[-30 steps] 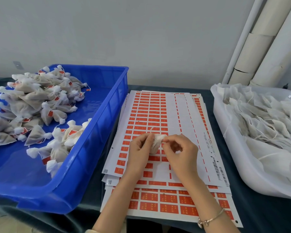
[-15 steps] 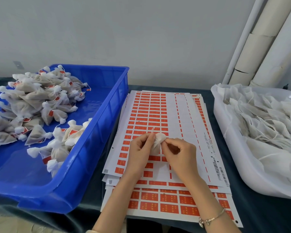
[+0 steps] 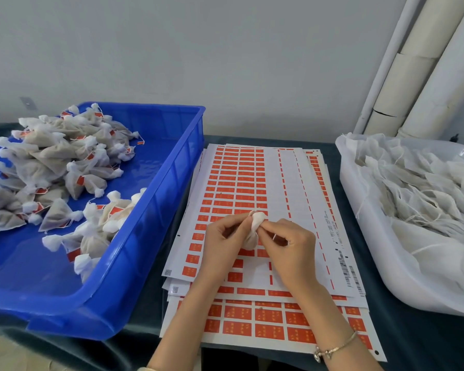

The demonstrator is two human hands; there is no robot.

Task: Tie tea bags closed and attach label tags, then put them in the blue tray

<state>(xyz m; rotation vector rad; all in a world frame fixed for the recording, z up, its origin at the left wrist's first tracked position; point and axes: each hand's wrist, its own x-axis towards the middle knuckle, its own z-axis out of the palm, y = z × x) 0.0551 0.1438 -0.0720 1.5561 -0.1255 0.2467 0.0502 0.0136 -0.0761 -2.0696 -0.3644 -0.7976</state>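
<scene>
You hold one small white tea bag (image 3: 253, 232) between both hands, just above the stack of label sheets (image 3: 239, 180) in the middle of the table (image 3: 413, 341). The fingers (image 3: 237, 223) of your left hand (image 3: 224, 241) are curled and pinch the bag's gathered top from its 9 o'clock side. The thumb and forefinger of your right hand (image 3: 291, 250) pinch the same top from its 3 o'clock side, with the other fingers folded under. The bag's body hangs down between the two hands, toward 6 o'clock. I cannot tell whether any string is caught in either grip.

At 9 o'clock from your hands sits the blue tray (image 3: 156, 207), touching the left edge of the sheets. Its pile of tied, tagged bags (image 3: 51, 162) lies mostly toward its 10 o'clock corner. At 3 o'clock stands a white tub (image 3: 373, 236) filled with flat bags and loose strings (image 3: 426, 199). A thin bracelet (image 3: 335, 349) circles your right wrist. White pipes (image 3: 426, 65) lean against the wall at 1 o'clock.
</scene>
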